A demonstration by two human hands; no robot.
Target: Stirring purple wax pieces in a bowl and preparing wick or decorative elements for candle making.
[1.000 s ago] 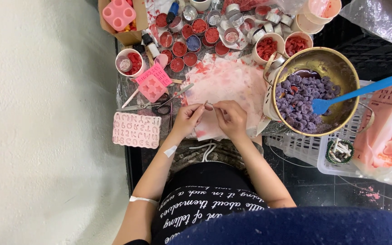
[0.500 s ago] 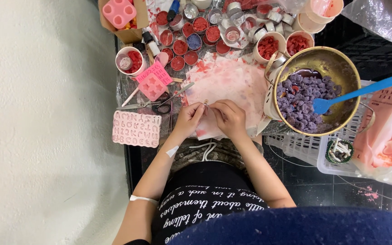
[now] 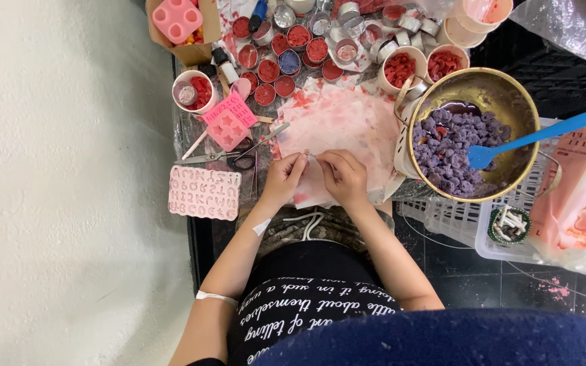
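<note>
My left hand [image 3: 283, 179] and my right hand [image 3: 342, 177] meet over a pink-stained sheet of paper [image 3: 347, 122] on the low table. Between their fingertips they pinch a small thin piece with a tiny ring end [image 3: 307, 153]; it is too small to tell what it is. A brass bowl [image 3: 503, 95] full of purple wax chunks [image 3: 445, 152] stands just right of my right hand, with a blue spatula [image 3: 544, 132] resting in it.
A pink letter mould [image 3: 204, 192] lies left of my left hand, with scissors [image 3: 235, 158] and small pink moulds [image 3: 228, 122] above it. Several small tins and cups of red wax [image 3: 293, 51] crowd the far edge. A white basket [image 3: 456, 213] sits at right.
Both hands stay over the paper; the fingers have shifted slightly, drawing the small piece between them.
</note>
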